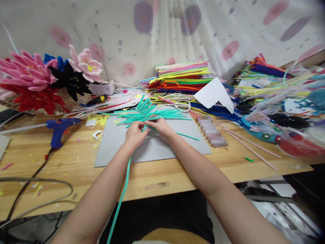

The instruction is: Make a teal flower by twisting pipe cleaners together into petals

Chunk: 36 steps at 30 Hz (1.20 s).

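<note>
My left hand [135,135] and my right hand [159,126] meet over a grey cutting mat [162,149], both with fingers pinched on teal pipe cleaners. One long teal pipe cleaner [124,193] trails from my left hand over the table edge towards my lap. Another sticks out under my right wrist across the mat. Just beyond my fingers lies a pile of teal pipe cleaners [172,113], and a fringed bunch of short bent pieces [146,108] stands up from it. The exact grip at my fingertips is partly hidden.
A blue glue gun [58,130] with its cord lies on the left, below fuzzy flowers [30,71]. Scissors [183,105], white paper [215,95] and stacked coloured pipe cleaners [182,76] are at the back. A blurred-out flat object [213,131] and pink stems [254,149] lie right.
</note>
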Motion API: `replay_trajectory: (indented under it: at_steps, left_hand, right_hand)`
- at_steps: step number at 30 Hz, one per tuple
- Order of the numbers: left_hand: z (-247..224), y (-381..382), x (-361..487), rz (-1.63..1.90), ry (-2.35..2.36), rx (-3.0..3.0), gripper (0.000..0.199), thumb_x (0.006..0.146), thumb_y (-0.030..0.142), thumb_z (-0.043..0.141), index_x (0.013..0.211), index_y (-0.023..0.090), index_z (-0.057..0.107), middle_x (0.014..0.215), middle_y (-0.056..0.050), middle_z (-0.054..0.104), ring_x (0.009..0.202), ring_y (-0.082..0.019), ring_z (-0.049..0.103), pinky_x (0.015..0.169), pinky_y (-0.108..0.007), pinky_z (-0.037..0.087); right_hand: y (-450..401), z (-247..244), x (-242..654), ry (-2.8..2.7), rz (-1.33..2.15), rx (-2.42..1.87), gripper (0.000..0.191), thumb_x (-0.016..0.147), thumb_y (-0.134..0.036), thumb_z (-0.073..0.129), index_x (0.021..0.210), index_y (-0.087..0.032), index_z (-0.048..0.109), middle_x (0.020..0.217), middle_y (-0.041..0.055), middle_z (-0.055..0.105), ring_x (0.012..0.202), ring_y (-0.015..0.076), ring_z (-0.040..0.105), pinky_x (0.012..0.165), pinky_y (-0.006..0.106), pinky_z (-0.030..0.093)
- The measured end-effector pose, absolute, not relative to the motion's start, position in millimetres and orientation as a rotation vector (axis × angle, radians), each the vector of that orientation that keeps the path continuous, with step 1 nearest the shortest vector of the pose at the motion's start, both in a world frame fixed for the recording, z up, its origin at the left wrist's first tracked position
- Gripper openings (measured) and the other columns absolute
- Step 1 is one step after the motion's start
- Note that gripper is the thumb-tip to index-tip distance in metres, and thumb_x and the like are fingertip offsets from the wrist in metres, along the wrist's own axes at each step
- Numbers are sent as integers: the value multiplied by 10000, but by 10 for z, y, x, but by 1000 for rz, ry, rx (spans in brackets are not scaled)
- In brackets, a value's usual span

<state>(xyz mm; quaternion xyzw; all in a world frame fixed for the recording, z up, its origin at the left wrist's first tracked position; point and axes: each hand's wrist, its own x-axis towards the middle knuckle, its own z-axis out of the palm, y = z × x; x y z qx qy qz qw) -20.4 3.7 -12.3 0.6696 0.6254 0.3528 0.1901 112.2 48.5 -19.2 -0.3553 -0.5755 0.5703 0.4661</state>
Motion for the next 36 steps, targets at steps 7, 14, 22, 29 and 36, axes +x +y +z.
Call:
replay_trajectory:
  at_steps: [7,14,22,29,36]
  left_hand:
    - [-108,31,-208,956,1787,2079,70,743,222,622,781,164,632,815,-51,646,783,-178,581,718,-287,423]
    - [-101,45,-235,969,1782,2168,58,769,216,598,778,176,640,793,-44,643,781,-184,591,702,-288,428]
    - [-84,28,-259,1013,1736,2301,75,797,209,568,822,178,631,839,-50,658,837,-192,606,724,-288,441]
    - [-102,46,-289,1015,1709,2426,107,826,252,542,808,183,623,875,-61,660,869,-197,605,741,-293,448]
    - [-84,-13,-241,1009,1746,2439,195,849,279,482,887,184,649,961,-86,653,944,-214,585,783,-305,439]
  right_hand:
    - [455,-168,1138,-1399,1436,-943,277,548,-336,744,649,-128,590,603,-19,582,555,79,468,528,222,349]
    - [418,-100,1183,-1487,1449,-1118,306,607,-379,722,716,-124,593,589,-27,540,460,50,400,429,205,293]
    - [452,-87,1305,-1515,1596,-991,359,573,-283,753,850,-115,599,657,-19,574,536,60,469,469,192,366]
    - [423,-74,1256,-1475,1553,-940,333,602,-320,722,839,-149,563,692,-23,564,582,81,508,427,180,396]
    - [464,-132,1240,-1339,1585,-968,329,570,-284,739,824,-152,578,767,-9,575,572,68,492,404,177,370]
